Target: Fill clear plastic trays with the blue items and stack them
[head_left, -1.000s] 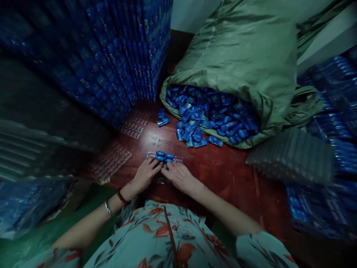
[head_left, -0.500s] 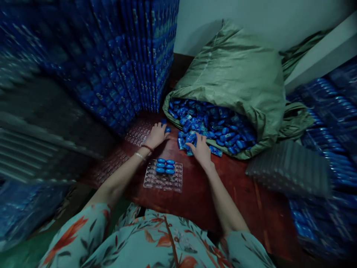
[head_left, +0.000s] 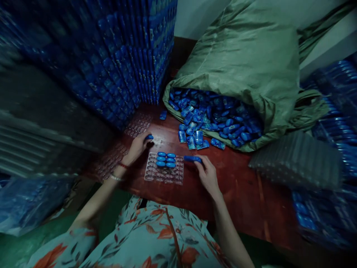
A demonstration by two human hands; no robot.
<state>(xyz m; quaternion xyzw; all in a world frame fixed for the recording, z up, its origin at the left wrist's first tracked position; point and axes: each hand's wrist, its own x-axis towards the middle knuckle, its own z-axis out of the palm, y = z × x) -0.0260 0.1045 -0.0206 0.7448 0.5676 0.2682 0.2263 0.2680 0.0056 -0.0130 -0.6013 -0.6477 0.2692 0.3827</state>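
We saw our left hand [head_left: 137, 147] at ten o'clock of the clear tray [head_left: 164, 174], its grip closed on a blue piece [head_left: 149, 137]. Our right hand [head_left: 208, 175] at three o'clock pinched another blue capsule [head_left: 192, 159] just beside the tray's right edge. Six filled slots [head_left: 166, 159] sat at the tray's far edge. The bare table [head_left: 237, 175] lay open at four o'clock; the green sack [head_left: 245, 70] crowded one o'clock.

Bare table [head_left: 237, 178] right of clear tray [head_left: 164, 173]; stacked blue packs [head_left: 117, 63] wall left, green sack [head_left: 245, 67] blocks behind
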